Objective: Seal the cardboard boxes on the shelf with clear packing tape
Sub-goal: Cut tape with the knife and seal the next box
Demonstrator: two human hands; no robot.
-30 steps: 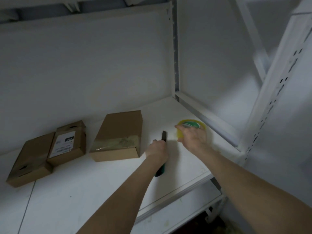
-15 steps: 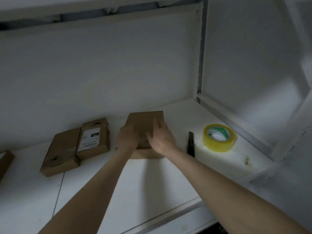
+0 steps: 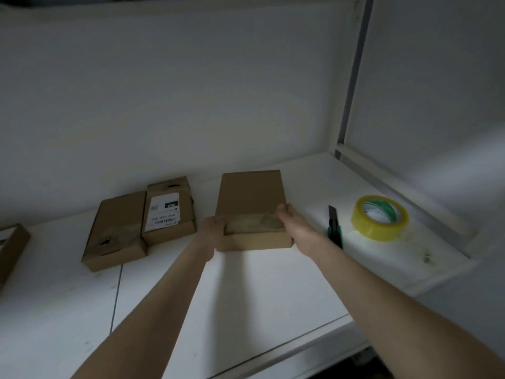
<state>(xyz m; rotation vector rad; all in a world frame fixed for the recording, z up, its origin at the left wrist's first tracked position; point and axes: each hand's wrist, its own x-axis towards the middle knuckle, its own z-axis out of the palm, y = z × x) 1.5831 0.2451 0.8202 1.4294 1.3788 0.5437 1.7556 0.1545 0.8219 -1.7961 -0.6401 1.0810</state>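
A flat brown cardboard box [image 3: 250, 195] lies on the white shelf [image 3: 259, 291], with a strip of clear tape across its near end. My left hand [image 3: 211, 232] grips the box's near left corner, thumb on top. My right hand [image 3: 293, 228] holds the near right corner, fingers over the taped edge. A roll of clear yellowish tape [image 3: 379, 217] with a green core lies flat to the right. Between roll and box lies a box cutter [image 3: 334, 227] with a green handle, partly behind my right wrist.
Two more brown boxes sit to the left, side by side: one plain [image 3: 116, 231] and one with a white shipping label [image 3: 169, 209]. Another box corner [image 3: 12, 247] shows at the far left edge. A white wall stands behind, and a shelf upright [image 3: 352, 77] at the back right.
A second ago my left hand held the cutter and my right touched the tape roll. Both now lie on the shelf, and both hands have moved to the middle box's near corners.
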